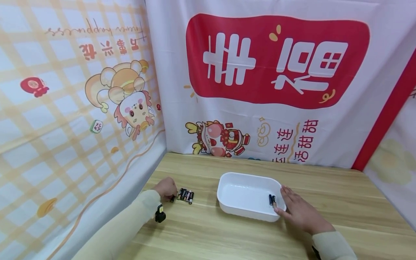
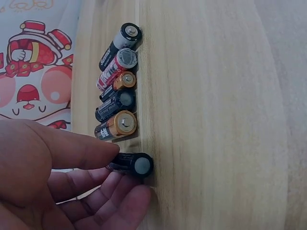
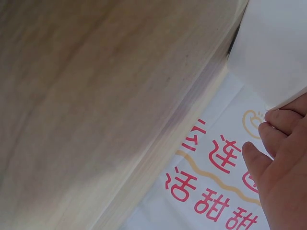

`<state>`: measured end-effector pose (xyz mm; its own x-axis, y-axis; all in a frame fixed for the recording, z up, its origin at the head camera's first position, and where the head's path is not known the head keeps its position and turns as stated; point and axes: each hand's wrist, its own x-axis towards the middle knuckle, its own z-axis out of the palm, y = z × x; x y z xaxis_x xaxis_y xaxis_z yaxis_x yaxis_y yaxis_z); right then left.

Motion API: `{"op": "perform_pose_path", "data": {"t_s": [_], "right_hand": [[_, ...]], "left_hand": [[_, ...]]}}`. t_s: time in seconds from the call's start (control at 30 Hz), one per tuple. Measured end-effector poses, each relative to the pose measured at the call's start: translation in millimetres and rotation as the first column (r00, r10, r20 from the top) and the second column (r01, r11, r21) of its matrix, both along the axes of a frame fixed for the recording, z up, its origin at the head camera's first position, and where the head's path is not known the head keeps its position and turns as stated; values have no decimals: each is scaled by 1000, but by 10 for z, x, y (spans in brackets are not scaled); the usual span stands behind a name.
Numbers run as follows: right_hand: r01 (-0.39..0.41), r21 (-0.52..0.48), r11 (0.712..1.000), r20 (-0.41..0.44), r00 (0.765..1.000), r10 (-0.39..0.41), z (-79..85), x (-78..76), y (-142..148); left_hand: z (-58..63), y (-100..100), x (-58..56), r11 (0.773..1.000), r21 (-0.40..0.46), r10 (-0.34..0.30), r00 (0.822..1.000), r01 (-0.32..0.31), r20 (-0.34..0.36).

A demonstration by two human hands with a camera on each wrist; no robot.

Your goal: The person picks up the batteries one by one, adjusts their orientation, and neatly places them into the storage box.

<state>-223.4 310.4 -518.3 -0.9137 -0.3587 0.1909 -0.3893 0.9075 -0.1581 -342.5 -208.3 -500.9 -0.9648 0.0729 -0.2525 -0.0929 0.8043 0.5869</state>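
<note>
At the left of the table, my left hand [image 1: 166,187] pinches a black battery [image 2: 132,164] between thumb and fingers. The battery lies low at the tabletop, its flat grey end showing in the left wrist view. Just beyond it several more batteries [image 2: 115,125] lie side by side in a row, some black, some copper-topped, one pink and white. My right hand [image 1: 302,211] rests against the right end of a white plastic basin [image 1: 240,213], fingers fairly straight along the outside and thumb at the near corner of the rim. Inside, two dark batteries [image 1: 270,199] lie near that thumb.
The basin stands on a wood-grain table [image 1: 201,234]. A printed white cloth [image 1: 266,133] hangs along the back edge, and a checked cloth [image 1: 65,144] runs along the left side. Bare tabletop separates the battery row from the basin.
</note>
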Motion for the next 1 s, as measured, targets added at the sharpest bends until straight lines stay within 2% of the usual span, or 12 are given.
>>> {"op": "perform_pose_path", "data": {"t_s": [0.17,0.27,0.4,0.47,0.57,0.7,0.8,1.0], "right_hand": [[3,4,1000,3,1000,-3,8,10,-4],[5,4,1000,6,1000,-5,14,12,-4],[0,6,1000,5,1000,0,20,10,-3],[-6,8,1000,-1,1000,6,22,6,-1],[-12,10,1000,-6,1000,12,25,5,1],[-20,8,1000,-24,1000,20,42,3,10],[-20,6,1000,-28,999,20,50,-5,13],[-11,14,1000,8,1000,11,47,0,11]], "left_hand": [[-8,-28,-17,1000,18,9,1000,-9,11],[-1,-62,-20,999,40,-23,1000,23,-9],[15,-105,-37,994,106,-38,999,40,-20],[33,-117,-48,985,172,-23,1000,22,2],[65,-124,-75,954,296,14,997,-37,80],[124,-107,-111,913,399,19,985,-87,169],[170,-86,-119,894,441,-12,982,-74,190],[257,-38,-134,828,555,-70,967,-82,247]]}}
